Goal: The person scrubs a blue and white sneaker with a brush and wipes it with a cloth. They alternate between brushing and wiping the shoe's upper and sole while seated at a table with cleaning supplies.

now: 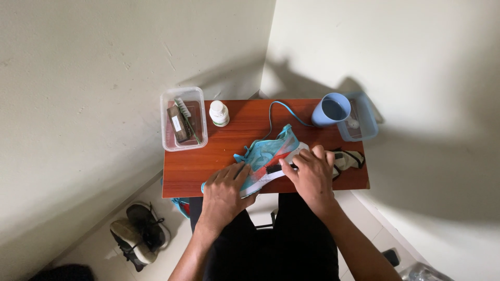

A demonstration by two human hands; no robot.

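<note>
Head view: scrubbing looks under way on the turquoise shoe [265,156] lying mid-surface. The left hand [225,192] presses flat, open, on its heel end; the right hand [312,174] is closed on a dark brush [276,168] at the sole. Next likely needs steady pressure. Wooden surface [208,171] in a pale corner; blue mug [331,110] beyond the shoe.

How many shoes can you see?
3. One turquoise shoe lies on the wooden table under the left hand and right hand. Two dark shoes sit together on the floor at lower left. Another may be hidden under the table.
</note>
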